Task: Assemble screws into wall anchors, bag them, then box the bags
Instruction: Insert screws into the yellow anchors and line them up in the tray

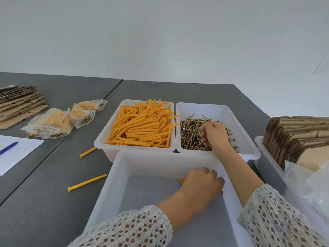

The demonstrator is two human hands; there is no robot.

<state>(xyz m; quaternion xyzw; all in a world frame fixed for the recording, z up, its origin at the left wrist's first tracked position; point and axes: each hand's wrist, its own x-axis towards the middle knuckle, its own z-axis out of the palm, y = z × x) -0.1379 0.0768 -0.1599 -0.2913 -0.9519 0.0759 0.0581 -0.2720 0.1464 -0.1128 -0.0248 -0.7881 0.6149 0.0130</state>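
A white bin (pixel 137 104) at centre holds several orange wall anchors (pixel 142 125). To its right, another white bin (pixel 236 111) holds brass screws (pixel 191 132). My right hand (pixel 214 135) reaches into the screw pile with fingers curled down among the screws. My left hand (pixel 200 184) sits in the near white bin (pixel 117 175), gripping orange anchors (pixel 182 180) whose tips stick out on the left; a screw tip shows at its right side. Several filled clear bags (pixel 58 120) lie at the left.
Two loose orange anchors (pixel 87 182) lie on the grey table left of the near bin. Flat cardboard (pixel 19 102) is stacked far left, a paper with a blue pen (pixel 8 147) at the left edge. Folded cartons (pixel 299 136) and plastic bags (pixel 309 180) fill a bin at right.
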